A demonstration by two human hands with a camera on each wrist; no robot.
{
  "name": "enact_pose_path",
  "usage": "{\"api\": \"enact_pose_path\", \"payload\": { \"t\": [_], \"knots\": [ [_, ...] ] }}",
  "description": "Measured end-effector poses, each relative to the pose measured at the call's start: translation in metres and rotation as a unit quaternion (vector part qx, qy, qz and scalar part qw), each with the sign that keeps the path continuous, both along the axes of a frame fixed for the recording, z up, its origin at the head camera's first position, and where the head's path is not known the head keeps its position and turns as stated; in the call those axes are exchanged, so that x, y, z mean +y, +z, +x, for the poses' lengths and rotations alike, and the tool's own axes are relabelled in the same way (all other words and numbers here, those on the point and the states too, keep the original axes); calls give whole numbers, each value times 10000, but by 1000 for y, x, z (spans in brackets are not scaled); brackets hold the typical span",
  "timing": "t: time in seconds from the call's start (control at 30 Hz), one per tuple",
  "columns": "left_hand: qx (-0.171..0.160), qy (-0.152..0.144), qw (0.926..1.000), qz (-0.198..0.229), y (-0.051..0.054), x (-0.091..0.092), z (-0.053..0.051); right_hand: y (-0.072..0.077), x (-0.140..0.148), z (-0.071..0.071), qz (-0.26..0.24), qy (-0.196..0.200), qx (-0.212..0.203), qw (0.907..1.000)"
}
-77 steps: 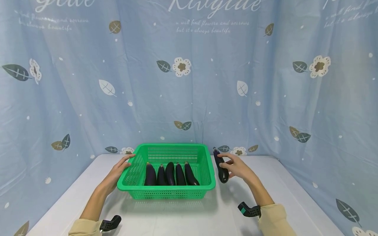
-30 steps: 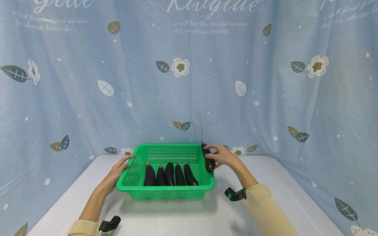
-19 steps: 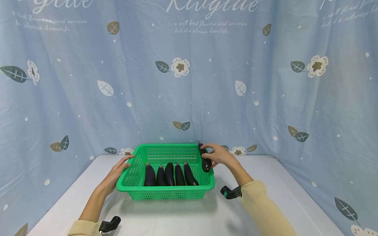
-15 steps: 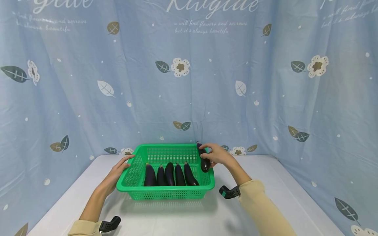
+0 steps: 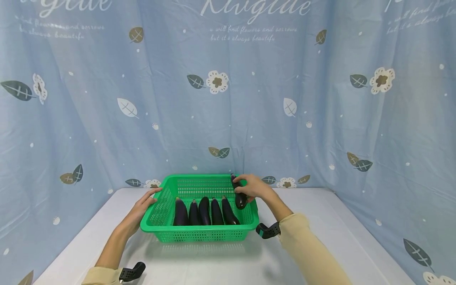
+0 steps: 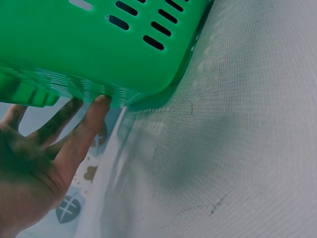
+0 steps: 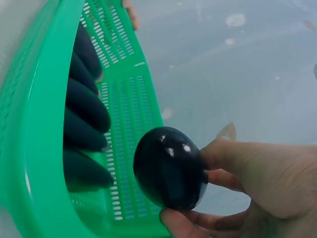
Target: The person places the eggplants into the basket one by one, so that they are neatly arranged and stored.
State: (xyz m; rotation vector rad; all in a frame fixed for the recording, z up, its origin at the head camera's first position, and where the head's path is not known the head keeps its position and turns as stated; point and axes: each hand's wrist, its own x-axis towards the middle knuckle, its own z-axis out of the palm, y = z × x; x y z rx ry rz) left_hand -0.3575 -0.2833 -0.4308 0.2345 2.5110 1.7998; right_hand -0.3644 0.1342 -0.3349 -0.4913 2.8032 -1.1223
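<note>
A green plastic basket point(image 5: 199, 236) with slotted walls stands on the white table, several dark purple eggplants point(image 5: 204, 210) lying side by side in it. My right hand point(image 5: 253, 187) pinches another eggplant point(image 5: 241, 201) over the basket's right part, inside the rim. In the right wrist view its glossy round end point(image 7: 171, 168) sits between thumb and fingers, apart from the row. At the basket's left side, my left hand point(image 5: 139, 209) touches the rim and wall with nearly straight fingers. The left wrist view shows those fingertips point(image 6: 101, 100) against the green wall.
A white-covered table point(image 5: 303, 233) lies under the basket. Behind it and along both sides hangs a blue curtain point(image 5: 256, 118) with leaf and flower prints. Black wrist cameras point(image 5: 133, 271) are strapped at both beige sleeves point(image 5: 306, 245).
My right hand has carried its eggplant leftward, from beside the basket, past the right rim and over the inside, lowering slightly lately. The left hand and the basket have stayed in place.
</note>
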Motion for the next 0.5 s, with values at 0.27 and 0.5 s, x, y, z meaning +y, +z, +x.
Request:
{"api": "enact_pose_path", "payload": {
  "t": [0.27, 0.5],
  "knots": [
    [18, -46, 10000, 24, 2, -1, 0, -1, -12, -1, 124, 72, -185, 9997],
    [20, -42, 10000, 9, 1, -1, 1, -1, -16, -1, 201, 225, -468, 9984]
  ]
}}
